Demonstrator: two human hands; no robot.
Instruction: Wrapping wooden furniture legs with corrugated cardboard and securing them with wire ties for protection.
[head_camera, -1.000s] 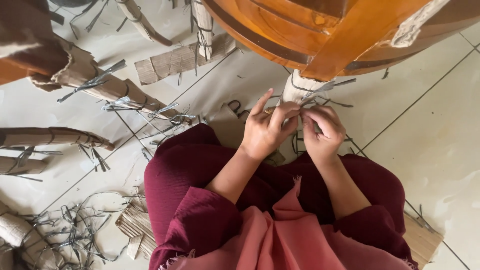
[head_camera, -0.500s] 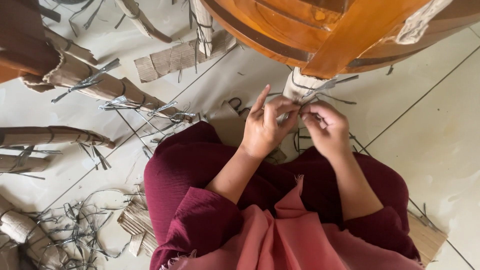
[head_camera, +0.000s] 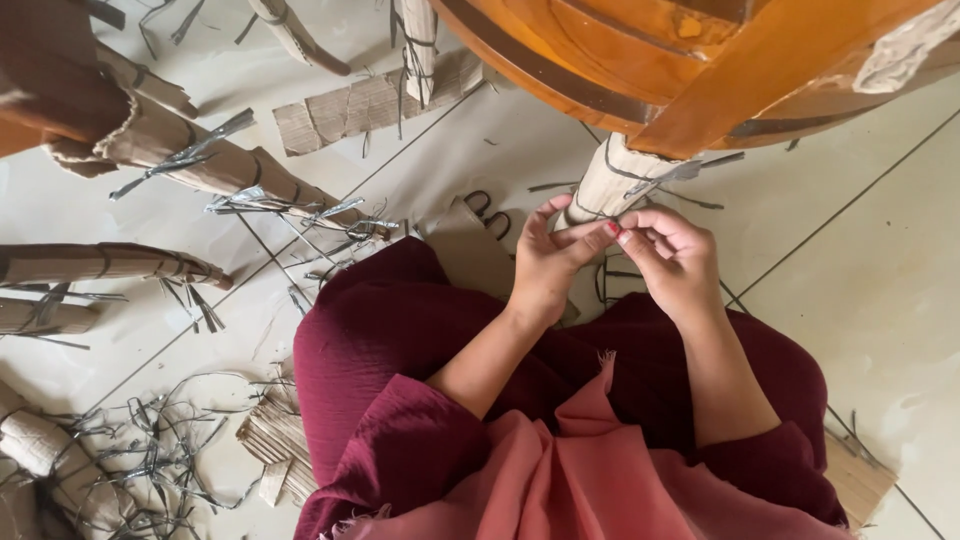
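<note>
On the far left lie four cardboard-wrapped legs (head_camera: 200, 165), each bound with grey strapping, beside a heap of cut straps (head_camera: 150, 460) on the tiled floor (head_camera: 880, 300). Mid-frame, the left hand (head_camera: 548, 268) pinches its fingertips shut on the wrapping at the lower end of the one wrapped table leg (head_camera: 610, 185), whose long axis runs up and right toward the orange wooden table (head_camera: 640, 60). The right hand (head_camera: 675, 258), equally near, closes its thumb and fingers on the same spot, the fingertips of both hands meeting.
</note>
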